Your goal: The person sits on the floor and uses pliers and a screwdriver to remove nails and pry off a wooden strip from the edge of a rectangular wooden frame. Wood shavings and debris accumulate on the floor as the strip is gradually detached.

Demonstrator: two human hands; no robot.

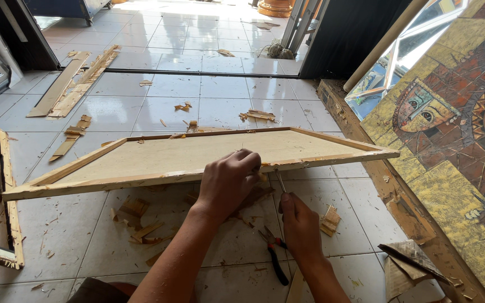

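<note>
A wooden frame with a pale board in it (186,154) is held tilted above the tiled floor, its near rail facing me. My left hand (228,182) is closed over that near rail close to its middle. Just below and to the right, my right hand (301,224) grips a thin metal tool (280,182) whose tip points up at the underside of the rail beside my left fingers. Pliers with black and red handles (275,255) lie on the floor between my forearms.
Wood splinters and scraps (136,216) litter the tiles under the frame. Long wooden strips (71,84) lie at the far left. Another frame (7,185) lies at the left edge. A large painting (450,129) leans at the right, with torn cardboard (408,264) near it.
</note>
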